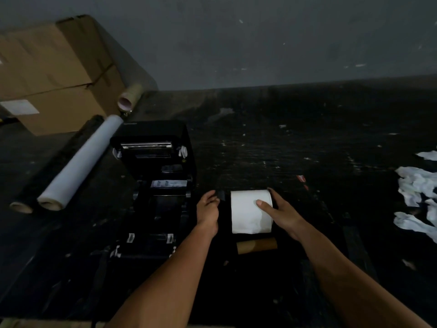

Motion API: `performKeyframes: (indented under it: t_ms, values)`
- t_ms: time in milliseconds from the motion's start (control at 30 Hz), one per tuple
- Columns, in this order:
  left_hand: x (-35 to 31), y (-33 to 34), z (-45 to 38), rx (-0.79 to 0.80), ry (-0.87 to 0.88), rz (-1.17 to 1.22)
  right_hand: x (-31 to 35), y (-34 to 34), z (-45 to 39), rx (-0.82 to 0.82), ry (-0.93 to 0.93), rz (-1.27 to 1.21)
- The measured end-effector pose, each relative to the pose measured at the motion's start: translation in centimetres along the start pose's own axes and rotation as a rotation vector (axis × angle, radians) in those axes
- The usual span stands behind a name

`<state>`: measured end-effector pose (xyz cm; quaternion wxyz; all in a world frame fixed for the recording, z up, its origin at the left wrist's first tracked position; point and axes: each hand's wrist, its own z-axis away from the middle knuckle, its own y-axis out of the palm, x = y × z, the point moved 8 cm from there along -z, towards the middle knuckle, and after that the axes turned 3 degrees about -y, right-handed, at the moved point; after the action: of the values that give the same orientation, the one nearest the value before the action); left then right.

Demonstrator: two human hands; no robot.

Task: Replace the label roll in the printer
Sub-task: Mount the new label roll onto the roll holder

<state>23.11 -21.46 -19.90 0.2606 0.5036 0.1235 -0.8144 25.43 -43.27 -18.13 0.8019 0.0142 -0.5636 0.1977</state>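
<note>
Label roll [250,211], the white one, is sitting on the dark table [307,150] just to the right of the printer [156,185], w/ my right hand [282,213] wrapped round it: thumb lying across the top of the paper, fingers curled over the far right end. So that hand's gripping the roll. It's on its side, axis running left-right, pretty much full from what I can see.

Left hand [208,209] is at the roll's left end, fingers curled toward a small black piece [221,194] there. Too dark to say what that piece is, or whether I'm actually pinching it or just touching, so can't tell on that hand tbh.

Empty brown cardboard core [256,245] lies just in front of the roll on my side, also on its side, not touching it afaict.

Printer's black, lid flipped up and back so the inside's open to view; silver bar visible under the lid, white tabs down near the front edge. Roll bay looks dark, can't make out much in there.

Other stuff: a long white roll [80,164] and a black one [56,164] lying side by side diagonally left of the printer, a tape roll [130,98] behind those next to some stacked cardboard boxes [54,74] in the far left corner. Crumpled white paper scraps [416,185] over at the right edge of the table. Grey wall [260,39] behind everything. Lighting's really dim.
</note>
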Motion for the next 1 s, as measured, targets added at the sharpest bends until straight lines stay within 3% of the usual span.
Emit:
performKeyframes:
  t_ms: [267, 733, 1000]
  values:
    - [0.7, 1.9, -0.3, 0.07, -0.048, 0.083, -0.3, -0.2, -0.3, -0.015, 0.017, 0.044]
    - [0.9, 1.2, 1.3, -0.056, 0.021, 0.003, -0.2, -0.2, 0.0, -0.048, 0.013, 0.061]
    - [2.2, 0.8, 2.9, -0.075, -0.047, 0.057, -0.2, -0.2, 0.3, -0.055, 0.015, 0.053]
